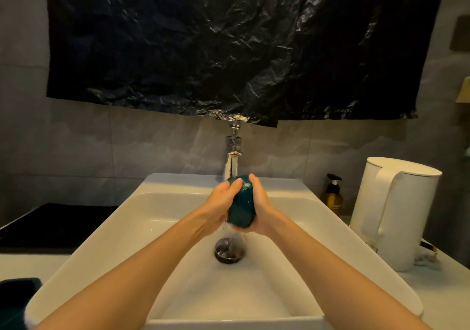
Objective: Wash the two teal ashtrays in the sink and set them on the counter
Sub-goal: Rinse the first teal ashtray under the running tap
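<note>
A teal ashtray point(241, 206) is held upright on its edge over the white sink point(142, 217), right under the chrome faucet point(232, 159). Water runs over it and drips toward the drain point(229, 251). My left hand point(222, 202) grips its left side, with the thumb across the top. My right hand point(260, 206) wraps around its right side and bottom. A second teal ashtray point(17, 291) sits on the counter at the lower left, partly cut off by the frame edge.
A white kettle point(391, 210) stands on the counter to the right of the sink, with an amber pump bottle point(332, 197) behind it. A black surface point(50, 225) lies to the left. A black plastic sheet point(229, 44) hangs on the wall above the faucet.
</note>
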`<state>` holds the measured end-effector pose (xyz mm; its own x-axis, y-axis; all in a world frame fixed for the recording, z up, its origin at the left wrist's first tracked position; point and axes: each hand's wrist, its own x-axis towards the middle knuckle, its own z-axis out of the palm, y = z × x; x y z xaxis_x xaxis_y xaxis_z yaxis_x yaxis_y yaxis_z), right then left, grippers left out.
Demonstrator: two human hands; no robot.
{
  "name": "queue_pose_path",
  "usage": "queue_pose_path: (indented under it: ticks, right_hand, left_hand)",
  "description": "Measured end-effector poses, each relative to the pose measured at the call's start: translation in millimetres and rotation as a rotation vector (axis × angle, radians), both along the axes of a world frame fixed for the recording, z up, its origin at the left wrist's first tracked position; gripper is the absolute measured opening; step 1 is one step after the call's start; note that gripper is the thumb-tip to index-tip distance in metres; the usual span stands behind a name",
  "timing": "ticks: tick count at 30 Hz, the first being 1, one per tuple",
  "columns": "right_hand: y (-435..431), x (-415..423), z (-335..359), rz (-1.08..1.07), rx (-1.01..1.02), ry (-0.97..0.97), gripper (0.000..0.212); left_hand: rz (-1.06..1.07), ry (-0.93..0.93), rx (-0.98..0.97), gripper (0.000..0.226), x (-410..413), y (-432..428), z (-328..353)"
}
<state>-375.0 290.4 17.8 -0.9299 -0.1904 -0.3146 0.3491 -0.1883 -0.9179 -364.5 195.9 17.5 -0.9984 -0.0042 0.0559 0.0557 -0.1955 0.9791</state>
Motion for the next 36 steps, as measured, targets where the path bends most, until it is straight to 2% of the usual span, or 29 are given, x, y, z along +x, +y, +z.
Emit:
queue_pose_path:
  ticks: [4,10,16,21,25,28,30,33,36]
  right_hand:
    - [14,-2,8,0.083,-0.049,-0.009,0.050]
    - [11,-8,0,0.110,-0.066,0.182,0.046]
    - [8,-8,4,0.073,-0.037,0.070,0.050]
    - [12,-5,8,0.136,-0.027,0.134,0.044]
    - [8,-5,7,0.082,-0.029,0.069,0.055]
    - [9,-3,5,0.108,-0.052,0.049,0.050]
    - [7,-3,4,0.107,-0.031,0.123,0.041]
    - [-1,-2,0,0.050,0.131,0.319,0.028]
    - [-8,3,-1,0.030,0.194,0.442,0.034]
  left_hand:
    - [-0.085,0.082,-0.151,0.027,3,2,-2]
    - [-0.094,0.115,-0.141,0.020,3,-4,0]
    - [-0.165,0.100,-0.163,0.030,4,-4,-2]
    - [-0.206,0.094,-0.178,0.034,2,-11,-2]
    - [-0.234,0.064,-0.153,0.033,3,-11,-2]
    - [-0.221,0.047,-0.137,0.032,2,-10,-2]
    - [-0.175,0.044,-0.134,0.030,1,-10,-1]
    - [-0.103,0.024,0.004,0.030,0,-9,3]
    - [-0.022,-0.013,0.113,0.024,1,-9,7]
